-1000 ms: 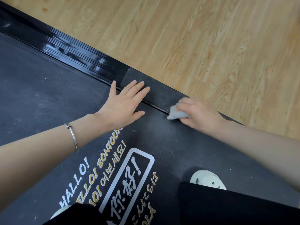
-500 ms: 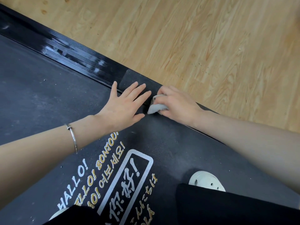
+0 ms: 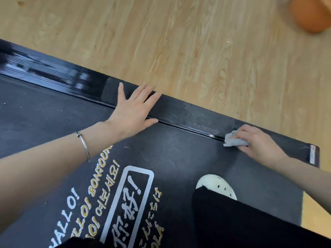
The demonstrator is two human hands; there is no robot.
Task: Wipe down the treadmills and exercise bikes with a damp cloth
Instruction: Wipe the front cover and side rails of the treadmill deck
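I look down on a treadmill's dark running belt, printed with white and yellow greetings. Its black side rail runs diagonally from upper left to lower right. My left hand lies flat with fingers spread, palm on the belt and fingertips on the rail. My right hand grips a small grey-white cloth and presses it onto the groove between belt and rail, near the rail's rear end. The rail looks dusty between my hands and glossy further left.
Light wooden floor lies beyond the rail. An orange rounded object sits on the floor at the top right corner. My white shoe and black trouser legs stand on the belt below my right hand.
My right hand has slid the cloth along the rail to the right, away from my left hand, after first drawing close to it. My left hand stayed flat in place.
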